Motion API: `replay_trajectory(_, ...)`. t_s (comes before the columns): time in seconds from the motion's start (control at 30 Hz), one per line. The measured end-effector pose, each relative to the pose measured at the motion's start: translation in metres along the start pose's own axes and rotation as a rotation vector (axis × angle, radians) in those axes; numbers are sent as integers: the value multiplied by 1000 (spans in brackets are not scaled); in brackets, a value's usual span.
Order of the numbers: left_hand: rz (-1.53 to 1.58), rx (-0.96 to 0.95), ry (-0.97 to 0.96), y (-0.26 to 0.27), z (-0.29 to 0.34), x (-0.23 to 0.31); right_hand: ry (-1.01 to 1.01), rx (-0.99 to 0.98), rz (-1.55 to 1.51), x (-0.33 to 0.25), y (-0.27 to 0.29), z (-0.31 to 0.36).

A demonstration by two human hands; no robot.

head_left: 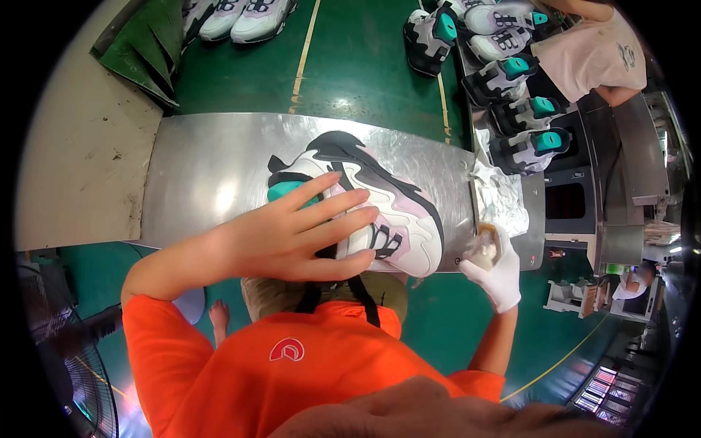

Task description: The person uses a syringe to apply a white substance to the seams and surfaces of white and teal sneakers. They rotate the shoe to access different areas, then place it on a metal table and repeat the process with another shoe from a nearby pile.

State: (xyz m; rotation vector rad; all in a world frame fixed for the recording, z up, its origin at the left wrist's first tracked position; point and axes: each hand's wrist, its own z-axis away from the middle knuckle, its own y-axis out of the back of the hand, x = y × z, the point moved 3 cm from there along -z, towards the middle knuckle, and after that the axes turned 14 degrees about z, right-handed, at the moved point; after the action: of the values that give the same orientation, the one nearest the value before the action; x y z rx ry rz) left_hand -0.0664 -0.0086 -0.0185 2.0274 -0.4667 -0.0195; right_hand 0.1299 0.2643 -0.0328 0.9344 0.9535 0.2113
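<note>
Left hand spread over 1 shoe on the metal desk; right hand closed on a pale wad.
From my remote seat I see the white, lilac and black shoe (394, 201) at the middle of the desk (212, 168), toe to the right, its dark sole edge facing the far side. My bare left hand (285, 237) lies across its near left part, that grip's fingers apart. My right hand (502, 281), in a white glove, has its grip clamped on the crumpled wad (480, 253) at the right near edge, just beside white crumpled paper (504, 204). Far right, shoes with teal insides (531, 150) stand near a person in a pale shirt (591, 55).
</note>
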Motion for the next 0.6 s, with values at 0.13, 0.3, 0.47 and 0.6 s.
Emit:
replay_trajectory(0.13, 24, 81, 38, -2, 1, -7, 103, -132, -473, -10, 2, -2)
replay_trajectory(0.3, 75, 102, 77, 0, -2, -9, 289, -310, -969, -17, -23, -24)
replay_trajectory(0.47, 103, 102, 65, 1, -4, -15, 429, -506, -1218, -40, -45, -41)
replay_trajectory(0.6, 78, 68, 55, 4, -5, -16, 423, -712, -1241, -43, -49, -52)
